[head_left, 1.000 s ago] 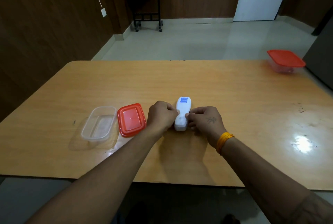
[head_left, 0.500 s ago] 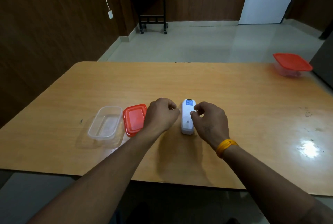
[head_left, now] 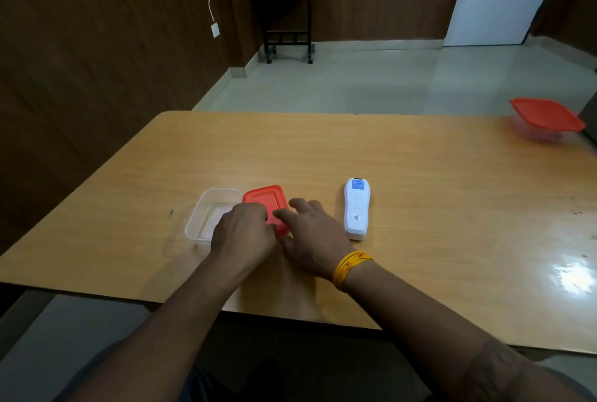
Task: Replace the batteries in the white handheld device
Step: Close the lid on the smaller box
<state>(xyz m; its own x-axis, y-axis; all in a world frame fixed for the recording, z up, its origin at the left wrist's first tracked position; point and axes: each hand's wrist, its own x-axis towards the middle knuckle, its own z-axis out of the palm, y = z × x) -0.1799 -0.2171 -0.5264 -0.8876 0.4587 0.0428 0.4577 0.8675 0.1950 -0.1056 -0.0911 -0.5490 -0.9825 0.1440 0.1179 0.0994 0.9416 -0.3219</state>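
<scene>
The white handheld device lies flat on the wooden table, its blue label at the far end, with neither hand touching it. Both hands are to its left at a red lid. My left hand is curled over the lid's near left part, fingers closed on its edge. My right hand has its fingers spread, with the thumb lying on the lid's right side. The hands hide the lid's near half. No batteries are visible.
An empty clear plastic container sits touching the lid's left side, partly under my left hand. A second container with a red lid stands at the table's far right corner. The table's near edge runs just below my forearms.
Both hands let go of the white device and moved left onto the red lid. The device stays where it lay. The camera view has shifted left.
</scene>
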